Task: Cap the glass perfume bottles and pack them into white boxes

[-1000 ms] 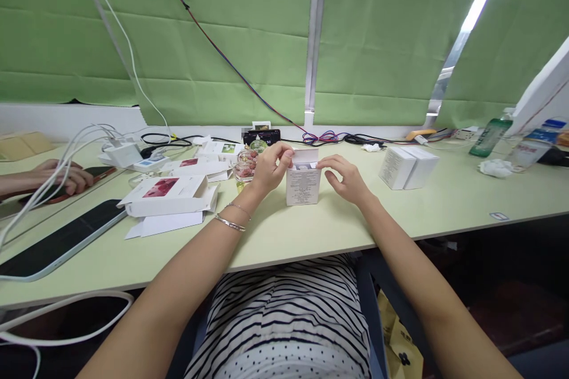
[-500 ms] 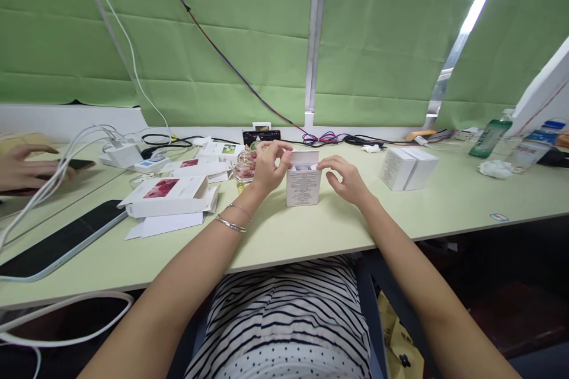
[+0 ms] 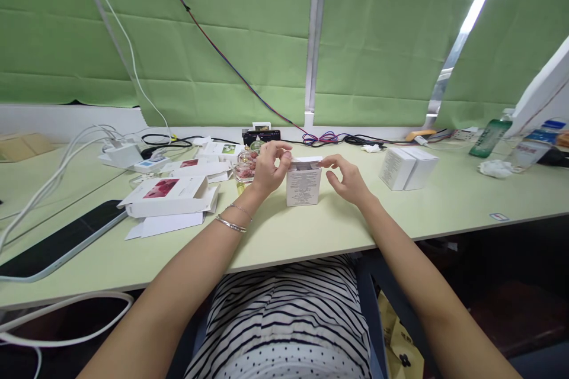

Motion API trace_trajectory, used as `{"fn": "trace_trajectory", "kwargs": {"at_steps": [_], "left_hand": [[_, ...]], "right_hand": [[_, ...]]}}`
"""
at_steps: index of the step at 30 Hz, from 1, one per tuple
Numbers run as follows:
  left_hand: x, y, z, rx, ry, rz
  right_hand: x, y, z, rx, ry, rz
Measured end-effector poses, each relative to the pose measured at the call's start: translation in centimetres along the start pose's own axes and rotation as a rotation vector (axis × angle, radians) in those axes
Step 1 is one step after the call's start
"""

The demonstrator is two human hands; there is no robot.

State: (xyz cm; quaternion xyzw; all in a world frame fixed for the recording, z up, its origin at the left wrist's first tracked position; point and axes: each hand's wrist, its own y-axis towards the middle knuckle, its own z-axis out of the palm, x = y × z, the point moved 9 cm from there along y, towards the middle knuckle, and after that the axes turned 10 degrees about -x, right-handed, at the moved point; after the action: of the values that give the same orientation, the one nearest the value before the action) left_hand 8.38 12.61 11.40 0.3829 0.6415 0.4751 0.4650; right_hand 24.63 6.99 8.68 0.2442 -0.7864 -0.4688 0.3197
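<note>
Co-worker's hand gone from the far left, and at centre the top flap (image 3: 306, 160) of the white carton (image 3: 303, 188) has tipped down; the mouth looks nearer closed! Glass bottles (image 3: 245, 167) crowd the left hand (image 3: 269, 167), fingertips narrowed at the flap's left end, pinching or not, can't tell. Carton upright, back from the surface's near edge. Right hand (image 3: 347, 179) half-curled, thumb apart; bare tabletop (image 3: 351, 213) runs rightward to two boxes (image 3: 409, 169).
</note>
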Motion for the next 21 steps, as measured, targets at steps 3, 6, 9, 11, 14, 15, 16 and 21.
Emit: {"fn": "trace_trajectory", "kwargs": {"at_steps": [3,6,9,11,14,15,16,21], "left_hand": [[-0.6,0.2,-0.1,-0.008,0.015,0.038],[-1.2,0.4,-0.1,-0.009,0.051,0.087],[-1.5,0.5,-0.1,-0.005,0.079,0.118],[-1.4,0.5,0.0,0.005,0.097,0.115],[-1.0,0.5,0.2,0.026,0.113,0.096],[-0.9,0.5,0.2,0.029,0.113,0.092],[-0.8,0.5,0.2,0.029,0.112,0.090],[0.3,0.6,-0.1,0.021,0.069,0.000]], "right_hand": [[-0.1,0.0,-0.1,-0.016,0.024,0.011],[-0.1,-0.1,0.0,-0.008,0.022,0.008],[-0.1,-0.1,0.3,0.024,-0.005,-0.004],[0.0,-0.1,0.3,0.031,-0.016,-0.016],[0.0,-0.1,0.3,0.029,-0.018,-0.023],[0.0,-0.1,0.3,0.029,-0.016,-0.023],[0.1,-0.1,0.3,0.027,-0.014,-0.021],[0.1,-0.1,-0.3,-0.032,0.026,-0.011]]}}
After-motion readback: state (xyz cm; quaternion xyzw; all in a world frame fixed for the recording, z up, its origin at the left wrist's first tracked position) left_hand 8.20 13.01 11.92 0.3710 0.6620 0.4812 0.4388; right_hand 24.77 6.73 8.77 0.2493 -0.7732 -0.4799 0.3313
